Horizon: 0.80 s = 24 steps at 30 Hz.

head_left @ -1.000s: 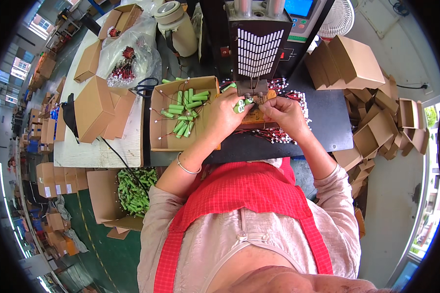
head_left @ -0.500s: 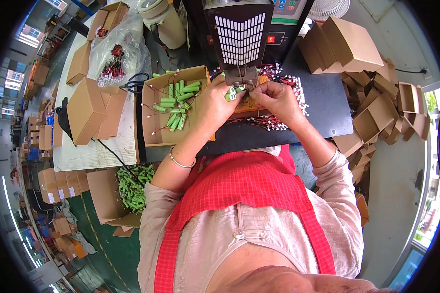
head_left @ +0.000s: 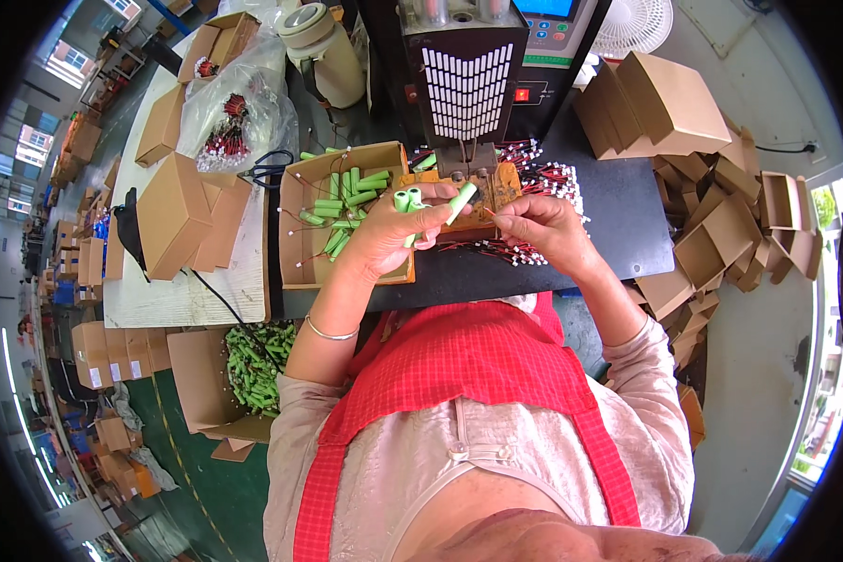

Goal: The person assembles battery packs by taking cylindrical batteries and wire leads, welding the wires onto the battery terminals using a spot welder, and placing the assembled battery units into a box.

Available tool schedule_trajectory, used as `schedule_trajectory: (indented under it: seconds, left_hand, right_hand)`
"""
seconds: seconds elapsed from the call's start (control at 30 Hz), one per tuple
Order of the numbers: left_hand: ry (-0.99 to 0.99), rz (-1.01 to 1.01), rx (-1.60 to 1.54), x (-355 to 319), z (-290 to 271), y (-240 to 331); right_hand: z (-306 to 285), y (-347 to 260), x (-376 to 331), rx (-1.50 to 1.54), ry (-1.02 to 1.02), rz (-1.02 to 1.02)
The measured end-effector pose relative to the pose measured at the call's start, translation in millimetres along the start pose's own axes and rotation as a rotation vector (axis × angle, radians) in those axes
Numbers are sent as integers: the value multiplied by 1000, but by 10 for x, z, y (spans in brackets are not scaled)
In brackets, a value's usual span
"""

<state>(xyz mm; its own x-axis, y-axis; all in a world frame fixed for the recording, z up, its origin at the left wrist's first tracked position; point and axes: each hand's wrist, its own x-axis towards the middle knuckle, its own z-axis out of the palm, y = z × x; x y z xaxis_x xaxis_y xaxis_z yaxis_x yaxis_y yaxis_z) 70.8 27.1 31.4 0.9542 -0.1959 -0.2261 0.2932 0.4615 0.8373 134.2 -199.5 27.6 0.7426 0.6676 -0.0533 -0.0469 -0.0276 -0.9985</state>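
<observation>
Several green cylindrical battery cells (head_left: 461, 201) are gripped in my left hand (head_left: 389, 234); one slants up and right from its fingertips. My right hand (head_left: 545, 229) is closed in a pinch on a thin reddish wire lead (head_left: 490, 213), just right of those cells. Both hands are in front of the black spot-welding machine (head_left: 468, 94) and its worn orange block (head_left: 507, 181). Wire leads with white connectors (head_left: 562, 187) lie in bunches behind and below my right hand. To the left, an open carton (head_left: 295, 267) holds green cells with wires attached.
A box heaped with green cells (head_left: 258, 370) stands low at the left. On the white table are cardboard trays (head_left: 173, 215), a plastic bag of leads (head_left: 239, 122), black-handled scissors (head_left: 270, 167) and a flask (head_left: 323, 56). Empty cardboard trays (head_left: 721, 225) pile up at the right.
Both hands have come back from beneath the machine's head toward me. The cells in my left hand have turned into clearer view, and my right hand has lowered slightly.
</observation>
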Motion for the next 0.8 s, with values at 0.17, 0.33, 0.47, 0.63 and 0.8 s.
schedule_trajectory:
  seconds: [0.17,0.33,0.47,0.63,0.8]
  left_hand:
    - [230,206,451,67,104,-76]
    - [312,422,832,214,108,-185]
    - [402,524,1184,263,218,-133]
    - [422,517,1244,283,227,-154]
    - [409,646,1199,281,260,-149]
  right_hand:
    - [77,53,64,-34,107,-6]
    - [69,79,185,-157,184,33]
    - [74,116,224,-165,207,-50]
    - [65,119,236,-164,218,-39]
    - [74,170,222,-145,238,-57]
